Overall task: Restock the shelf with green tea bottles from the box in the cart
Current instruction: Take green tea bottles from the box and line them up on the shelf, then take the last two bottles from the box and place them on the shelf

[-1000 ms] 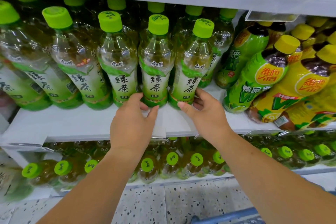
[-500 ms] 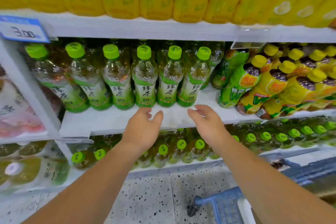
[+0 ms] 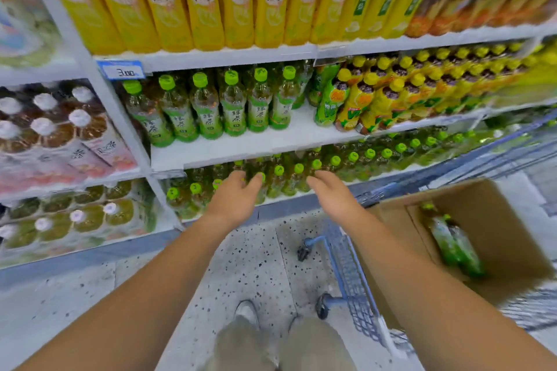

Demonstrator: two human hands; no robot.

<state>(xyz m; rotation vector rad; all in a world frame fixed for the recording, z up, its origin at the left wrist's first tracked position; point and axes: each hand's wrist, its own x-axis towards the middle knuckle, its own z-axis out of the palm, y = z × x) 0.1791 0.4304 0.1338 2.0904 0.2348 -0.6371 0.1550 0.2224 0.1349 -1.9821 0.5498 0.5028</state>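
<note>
while the left hand [image 3: 235, 199] and right hand [image 3: 331, 196] hover open, green tea bottles [image 3: 233, 105] stand upright, caps up.

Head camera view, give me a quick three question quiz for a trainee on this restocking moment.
1. True or false: the left hand and right hand hold nothing.
2. Where does the box sit? A in the cart; B on the floor; C on a chair.
3. Fill in: the tea bottles on the shelf have ___ caps.
Key: 1 true; 2 A; 3 green.
</note>
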